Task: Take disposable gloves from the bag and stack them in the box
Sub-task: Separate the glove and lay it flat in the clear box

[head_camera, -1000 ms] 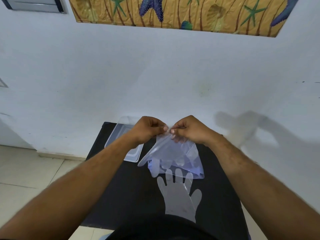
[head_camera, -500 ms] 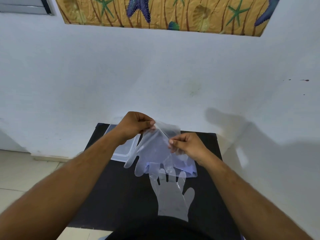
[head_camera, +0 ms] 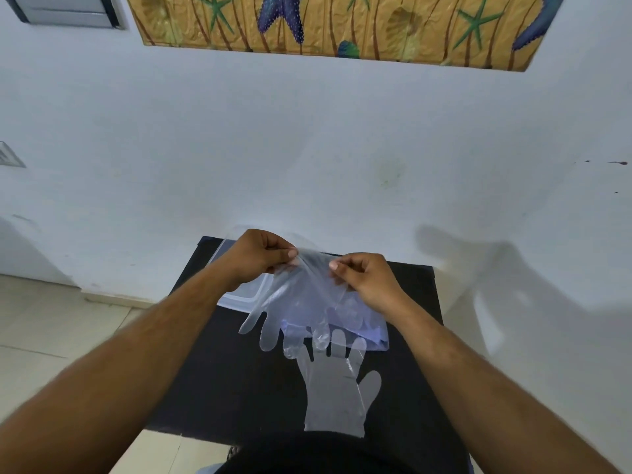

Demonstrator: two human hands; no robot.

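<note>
A clear disposable glove (head_camera: 301, 302) hangs in the air, fingers down, over the black table (head_camera: 222, 381). My left hand (head_camera: 260, 256) pinches its cuff at the left and my right hand (head_camera: 366, 280) pinches the cuff at the right. Under the glove lies the bluish plastic bag (head_camera: 371, 331), partly hidden by my right hand. A second clear glove (head_camera: 337, 393) lies flat on the table nearer to me, fingers pointing away. The clear plastic box (head_camera: 239, 297) sits at the table's far left, mostly behind my left hand and forearm.
The table stands against a white wall (head_camera: 307, 148). Tiled floor (head_camera: 51, 330) shows to its left. A dark garment (head_camera: 318, 456) fills the bottom edge of the view.
The glove has come out of the bag and been spread between both hands. My right hand rose from the bag to the glove's cuff, and my left hand has stayed over the box.
</note>
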